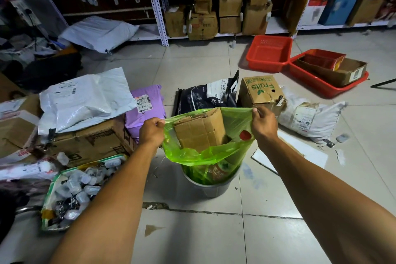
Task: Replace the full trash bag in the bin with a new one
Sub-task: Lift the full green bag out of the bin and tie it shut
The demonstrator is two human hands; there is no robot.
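gripping the rim of the green trash bag (205, 154) on either side, both hands are closed on the thin plastic: the left hand (151, 132) pinches the left edge, the right hand (262, 124) pinches the upper right edge, and the mouth is stretched open between them. the bag is partly raised out of the grey bin (211, 187), its lower part still inside the rim. the bin stands on the tiled floor (214, 231). a folded cardboard box (200, 129) sticks up out of the bag, and a small red round thing (245, 135) shows through the plastic near the right hand; what it is cannot be told.

beyond the bag lie a dark pet-food sack (209, 94) and a brown fruits box (260, 93). to the left sit a purple parcel (145, 106), white mailers (85, 98) and a tray of small bottles (75, 188). to the right a white sack (308, 119) rests on the floor, with red baskets (270, 52) further back. metal shelves (158, 6) with cartons line the far wall.
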